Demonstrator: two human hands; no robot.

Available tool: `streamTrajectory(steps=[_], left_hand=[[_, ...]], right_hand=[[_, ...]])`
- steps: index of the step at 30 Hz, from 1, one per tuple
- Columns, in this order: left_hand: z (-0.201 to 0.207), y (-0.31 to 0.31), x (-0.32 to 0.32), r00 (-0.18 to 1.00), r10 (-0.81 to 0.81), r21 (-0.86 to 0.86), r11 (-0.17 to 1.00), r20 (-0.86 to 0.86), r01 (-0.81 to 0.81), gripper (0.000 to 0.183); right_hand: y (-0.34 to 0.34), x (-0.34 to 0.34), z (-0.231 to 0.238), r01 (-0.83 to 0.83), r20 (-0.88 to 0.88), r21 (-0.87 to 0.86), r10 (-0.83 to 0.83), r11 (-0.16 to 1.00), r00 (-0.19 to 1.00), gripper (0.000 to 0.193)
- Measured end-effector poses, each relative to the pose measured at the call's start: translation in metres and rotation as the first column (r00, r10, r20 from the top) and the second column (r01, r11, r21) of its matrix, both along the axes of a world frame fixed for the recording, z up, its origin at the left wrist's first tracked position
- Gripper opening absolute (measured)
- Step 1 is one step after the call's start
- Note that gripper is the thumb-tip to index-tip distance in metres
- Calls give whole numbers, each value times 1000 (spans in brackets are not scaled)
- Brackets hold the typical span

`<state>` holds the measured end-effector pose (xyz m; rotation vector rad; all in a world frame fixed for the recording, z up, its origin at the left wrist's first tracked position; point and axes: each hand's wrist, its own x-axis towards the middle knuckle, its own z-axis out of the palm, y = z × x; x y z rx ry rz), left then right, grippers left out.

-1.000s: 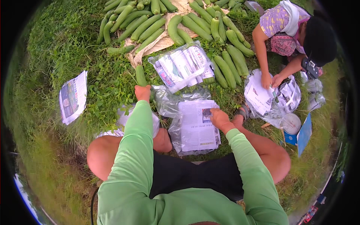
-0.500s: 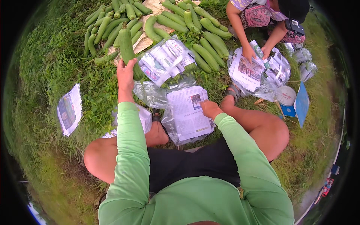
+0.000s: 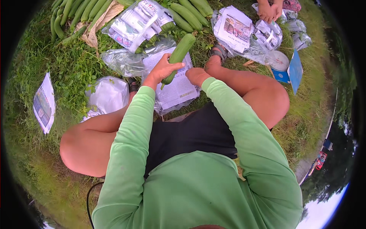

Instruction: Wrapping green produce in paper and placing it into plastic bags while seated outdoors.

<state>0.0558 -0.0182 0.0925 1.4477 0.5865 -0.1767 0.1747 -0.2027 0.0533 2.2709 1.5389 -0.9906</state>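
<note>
A green luffa gourd (image 3: 182, 47) is gripped near its lower end by my left hand (image 3: 164, 70). It slants over a stack of newspaper sheets (image 3: 171, 93) that lies on clear plastic between my legs. My right hand (image 3: 196, 76) is closed at the right edge of the stack, its fingertips partly hidden against the paper. Just beyond lies a clear plastic bag of newspaper-wrapped gourds (image 3: 139, 23), their green ends showing.
More loose gourds (image 3: 82, 11) lie on the grass at the far left. Right of centre are wrapped bundles (image 3: 267, 34), a co-worker's hands (image 3: 270, 11), and a dial scale (image 3: 277, 60) beside a blue board (image 3: 294, 71). A folded newspaper (image 3: 44, 103) lies left, a white plastic bundle (image 3: 108, 93) nearer.
My left hand has brought the gourd from the far pile toward me, over the newspaper. My right hand stays by the paper's right edge. The view has tilted down; the co-worker's hands have come together.
</note>
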Motion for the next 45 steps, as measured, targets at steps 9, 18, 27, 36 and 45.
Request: streamTrajectory(steps=[9, 18, 27, 36, 45], left_hand=[[-112, -6, -84, 988, -144, 366, 918, -55, 154, 67], [-104, -13, -77, 983, -129, 303, 939, -132, 164, 65], [-80, -9, -77, 969, -97, 359, 917, -226, 175, 66], [-88, -11, -84, 964, -70, 367, 916, -256, 164, 71], [-99, -7, -86, 980, -84, 351, 925, -180, 144, 73]], right_hand=[[-18, -64, -1, -399, 65, -3, 399, 917, 915, 63], [-20, -77, -6, -330, 73, 97, 324, 939, 943, 50], [-28, -81, -27, -435, 189, 143, 407, 889, 894, 18], [-23, -99, -1, -528, 318, 3, 500, 849, 805, 23], [-17, -75, -11, -366, 51, 136, 362, 921, 931, 22]])
